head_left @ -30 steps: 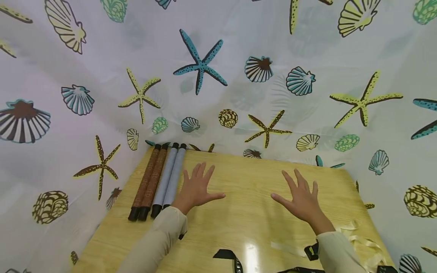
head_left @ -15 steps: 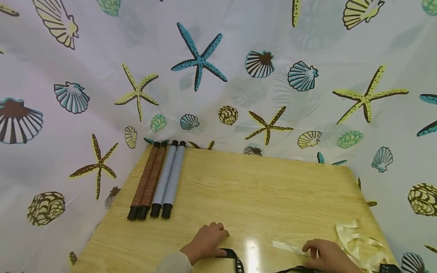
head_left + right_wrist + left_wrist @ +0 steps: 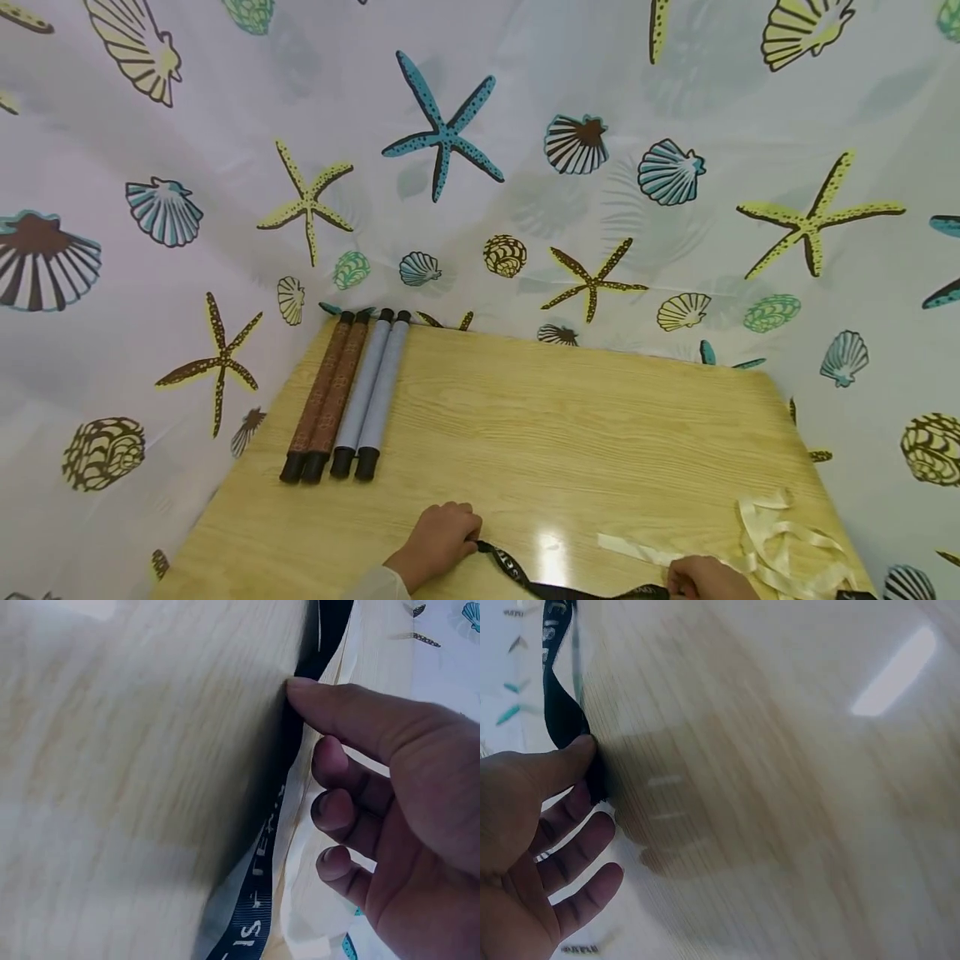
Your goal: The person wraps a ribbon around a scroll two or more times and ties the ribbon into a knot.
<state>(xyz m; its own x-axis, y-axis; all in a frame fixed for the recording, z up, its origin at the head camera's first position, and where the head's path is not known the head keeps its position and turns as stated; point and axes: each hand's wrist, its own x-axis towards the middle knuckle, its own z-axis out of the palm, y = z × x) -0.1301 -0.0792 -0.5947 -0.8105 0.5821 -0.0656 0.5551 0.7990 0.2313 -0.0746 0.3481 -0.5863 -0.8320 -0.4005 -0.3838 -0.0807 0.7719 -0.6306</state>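
A black ribbon with white lettering (image 3: 512,568) stretches low in the head view between both hands. My left hand (image 3: 437,540) pinches one end of it; in the left wrist view the ribbon (image 3: 562,716) comes out twisted above the thumb, while the other fingers curl loosely below. Farther along, my right hand (image 3: 708,578) holds the ribbon between thumb and finger. The right wrist view has the ribbon (image 3: 259,877) running past the thumb tip on both sides, just above the wooden surface.
A cream ribbon (image 3: 780,554) lies in loose loops at the right, its flat end (image 3: 626,547) reaching toward the middle. Two brown rolls (image 3: 322,400) and two grey-blue rolls (image 3: 382,392) with black ends lie on the table's (image 3: 570,433) left. A shell-patterned cloth (image 3: 480,192) surrounds the table.
Both hands have come down from above the table to its near edge. They have taken hold of the black ribbon and pulled it straighter between them.
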